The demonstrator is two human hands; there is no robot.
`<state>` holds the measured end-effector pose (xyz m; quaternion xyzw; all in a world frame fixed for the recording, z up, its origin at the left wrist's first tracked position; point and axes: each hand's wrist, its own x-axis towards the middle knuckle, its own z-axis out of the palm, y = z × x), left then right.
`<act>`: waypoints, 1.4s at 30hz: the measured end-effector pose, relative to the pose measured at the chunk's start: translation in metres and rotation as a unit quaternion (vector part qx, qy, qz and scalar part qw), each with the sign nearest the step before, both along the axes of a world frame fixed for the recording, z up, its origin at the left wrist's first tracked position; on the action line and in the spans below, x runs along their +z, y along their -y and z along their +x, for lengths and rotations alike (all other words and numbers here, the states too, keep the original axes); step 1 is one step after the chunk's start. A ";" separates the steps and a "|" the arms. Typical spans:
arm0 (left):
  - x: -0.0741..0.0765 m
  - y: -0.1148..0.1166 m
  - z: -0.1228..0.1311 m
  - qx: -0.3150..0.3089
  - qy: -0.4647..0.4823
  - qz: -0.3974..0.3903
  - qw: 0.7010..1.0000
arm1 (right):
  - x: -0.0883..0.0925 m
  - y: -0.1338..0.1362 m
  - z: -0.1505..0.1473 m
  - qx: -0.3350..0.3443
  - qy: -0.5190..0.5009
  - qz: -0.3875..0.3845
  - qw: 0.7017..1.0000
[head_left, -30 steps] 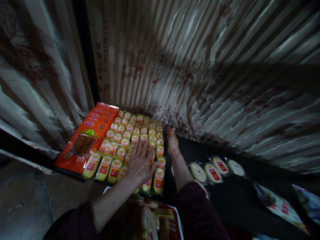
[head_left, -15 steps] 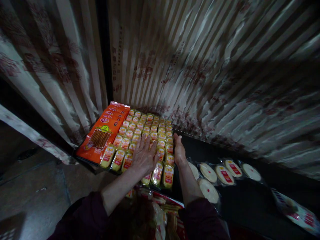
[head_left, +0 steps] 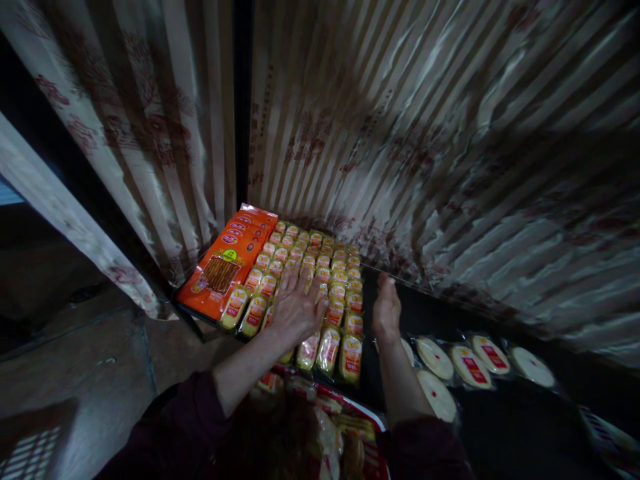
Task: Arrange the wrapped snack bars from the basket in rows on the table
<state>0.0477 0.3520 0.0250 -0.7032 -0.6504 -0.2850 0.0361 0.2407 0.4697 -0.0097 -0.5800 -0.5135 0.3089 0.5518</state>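
Note:
Rows of small wrapped snack cakes (head_left: pixel 329 349) with yellow-green wrappers and red-and-white labels cover the left part of a black shelf (head_left: pixel 520 427). My left hand (head_left: pixel 299 308) lies flat over the middle of these rows, fingers spread, hiding several cakes beneath it. To the right of the rows, my right hand (head_left: pixel 387 308) is held edge-down with its palm facing the cakes. A gap of black shelf shows between it and the nearest column. Its fingers are straight and hold nothing.
Orange snack packets (head_left: pixel 220 277) overlap left of the cakes. Several round flat wrapped cakes (head_left: pixel 470 365) lie to the right. Below the shelf edge stands a red tray (head_left: pixel 367 412) of packaged food. Pleated printed curtains (head_left: pixel 320 133) hang behind and at left.
My right hand has moved away from the side of the cake rows, widening the gap. My left hand stays on the cakes. The whole view has shifted, so the shelf sits further right.

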 end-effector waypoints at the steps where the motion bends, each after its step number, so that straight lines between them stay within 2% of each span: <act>1: 0.002 -0.001 -0.008 0.013 0.002 0.005 1.000 | 0.009 0.002 -0.001 -0.027 0.029 0.011 0.999; 3: 0.003 -0.004 -0.027 0.052 0.008 0.012 0.999 | 0.028 0.008 -0.012 -0.027 0.066 0.028 0.997; 5: 0.002 -0.006 -0.052 0.104 0.015 0.007 0.994 | 0.045 0.015 -0.033 0.016 0.094 0.035 0.995; 7: -0.002 -0.006 -0.079 0.150 0.015 -0.011 0.988 | 0.054 0.022 -0.065 0.094 0.125 0.033 0.987; 9: -0.009 -0.003 -0.106 0.198 0.013 -0.039 0.979 | 0.055 0.028 -0.102 0.179 0.169 0.019 0.969; 11: -0.016 0.002 -0.130 0.237 0.024 -0.088 0.967 | 0.051 0.032 -0.141 0.279 0.251 0.023 0.927; 14: -0.026 0.012 -0.156 0.229 0.029 -0.131 0.964 | 0.046 0.032 -0.194 0.383 0.393 0.060 0.834; 17: -0.033 0.022 -0.168 0.214 0.020 -0.150 0.965 | 0.045 0.025 -0.235 0.397 0.491 0.069 0.773; 20: -0.039 0.028 -0.172 0.218 0.015 -0.141 0.966 | 0.043 0.017 -0.263 0.370 0.548 0.047 0.748; 25: -0.047 0.029 -0.174 0.210 0.019 -0.101 0.972 | 0.035 0.012 -0.284 0.371 0.563 0.038 0.737; 28: -0.049 0.028 -0.173 0.213 0.030 -0.103 0.971 | 0.035 0.009 -0.284 0.379 0.545 0.040 0.747; 33: -0.048 0.025 -0.169 0.215 0.046 -0.112 0.969 | 0.037 -0.007 -0.283 0.322 0.546 0.031 0.772; 38: -0.048 0.022 -0.166 0.217 0.061 -0.123 0.966 | 0.036 -0.021 -0.288 0.357 0.557 0.035 0.749; 42: -0.043 0.021 -0.164 0.220 0.069 -0.135 0.964 | 0.035 -0.023 -0.293 0.364 0.549 0.040 0.751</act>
